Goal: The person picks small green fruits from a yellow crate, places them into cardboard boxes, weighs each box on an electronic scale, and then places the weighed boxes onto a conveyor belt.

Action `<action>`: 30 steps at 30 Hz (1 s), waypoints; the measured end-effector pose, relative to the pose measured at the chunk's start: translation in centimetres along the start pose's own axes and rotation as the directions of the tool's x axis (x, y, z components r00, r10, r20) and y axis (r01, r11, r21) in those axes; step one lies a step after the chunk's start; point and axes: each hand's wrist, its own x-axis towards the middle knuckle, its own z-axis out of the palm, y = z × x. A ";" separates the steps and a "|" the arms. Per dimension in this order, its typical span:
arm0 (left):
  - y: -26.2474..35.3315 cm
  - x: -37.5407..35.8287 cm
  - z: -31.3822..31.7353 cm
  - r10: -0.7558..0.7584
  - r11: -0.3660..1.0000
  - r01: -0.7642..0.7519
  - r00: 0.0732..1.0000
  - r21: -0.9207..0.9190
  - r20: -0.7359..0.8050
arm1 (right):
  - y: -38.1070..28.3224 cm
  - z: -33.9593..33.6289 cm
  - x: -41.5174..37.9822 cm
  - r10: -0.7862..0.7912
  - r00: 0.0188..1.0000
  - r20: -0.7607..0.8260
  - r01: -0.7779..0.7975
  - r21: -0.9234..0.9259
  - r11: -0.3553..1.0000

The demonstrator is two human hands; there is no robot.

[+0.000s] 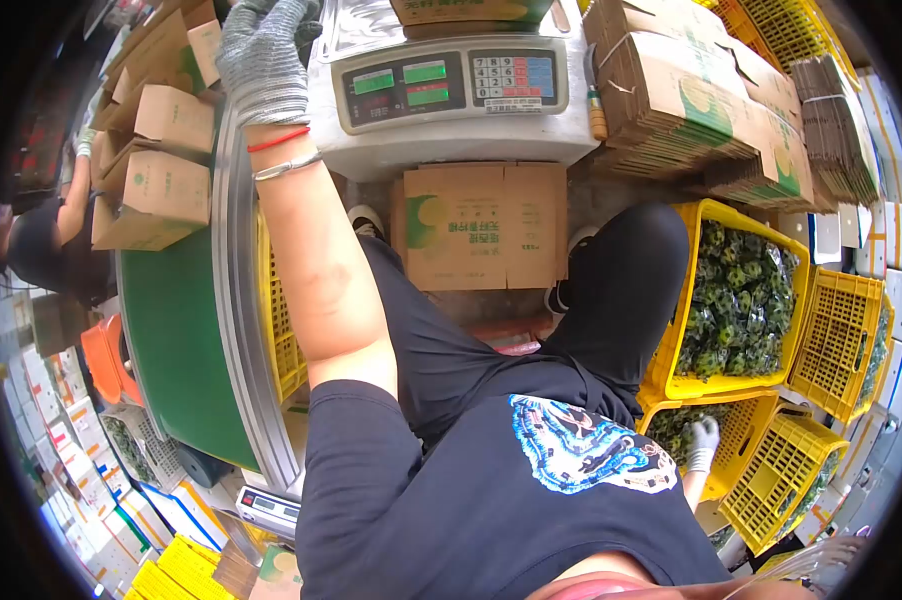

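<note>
Reaching up at the far left of the scene, the left hand, in a grey knit glove, rests beside the electronic scale; its fingers curl downward, but what they clasp, if anything, cannot be told. A red band and a metal bangle sit on that wrist. Folded cardboard boxes stand just left of the hand on the green conveyor belt. The right hand, gloved in white, is plunged into the lower yellow crate at near right, among green packets; its hold is hidden. A fuller yellow crate lies just beyond it. A flat carton lies on the floor between the person's feet, below the scale.
</note>
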 end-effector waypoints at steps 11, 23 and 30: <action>-1.0 3.8 10.6 0.386 0.739 -0.573 0.790 0.353 0.476 | -3.8 -0.5 5.2 -0.117 0.987 -0.107 0.101 -0.147 0.984; -8.6 15.2 18.9 -0.429 0.243 -0.805 0.412 0.542 0.804 | -1.9 -1.0 -1.6 0.349 0.923 -0.165 -0.379 -0.557 0.739; -13.8 22.6 16.9 -0.598 0.393 -0.468 0.524 0.792 0.606 | 0.5 -0.7 1.6 0.412 0.910 -0.032 -0.355 -0.571 0.740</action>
